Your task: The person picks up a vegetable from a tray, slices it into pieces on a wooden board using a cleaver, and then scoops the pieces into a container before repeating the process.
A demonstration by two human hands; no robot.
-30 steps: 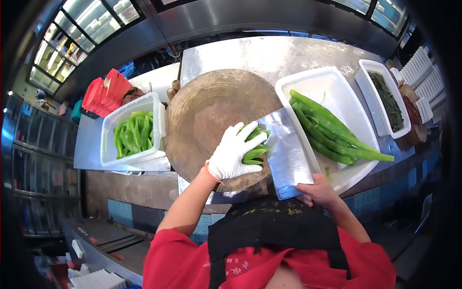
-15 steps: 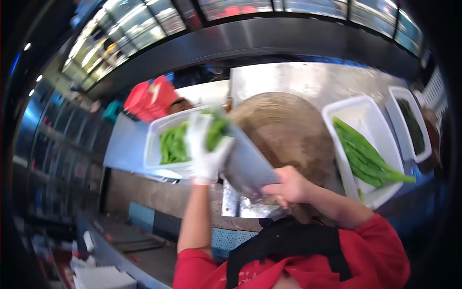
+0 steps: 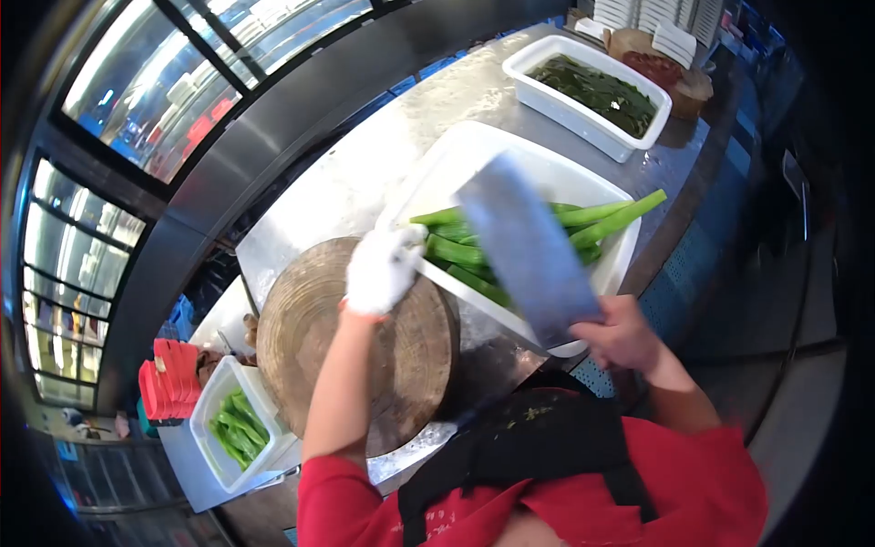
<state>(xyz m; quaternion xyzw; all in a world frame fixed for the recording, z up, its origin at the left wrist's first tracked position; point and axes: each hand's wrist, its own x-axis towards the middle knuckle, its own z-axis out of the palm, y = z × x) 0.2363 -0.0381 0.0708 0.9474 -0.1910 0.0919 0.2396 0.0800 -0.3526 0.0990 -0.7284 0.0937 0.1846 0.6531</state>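
Observation:
My left hand (image 3: 383, 267) wears a white glove and is closed at the near-left rim of a large white tub (image 3: 478, 137), beside the round wooden block (image 3: 301, 319). What its fingers grip is too small to make out. Long green vegetables (image 3: 460, 251) lie in the tub, some sticking out past its right rim. My bare right hand (image 3: 620, 335) is wrapped round the handle of a wide cleaver (image 3: 524, 242). The blade, slightly blurred, hangs over the tub and hides part of the greens.
A smaller white tub (image 3: 196, 433) with cut greens (image 3: 239, 428) stands at the lower left, by red containers (image 3: 169, 378). Farther back is a white tub (image 3: 570, 109) of dark leaves in liquid (image 3: 592, 91). White stacked dishes (image 3: 674, 41) stand at the back right.
The view has swung right. Both hands have moved from the cut-greens tub to the large tub. The greens held between glove and blade are gone from them.

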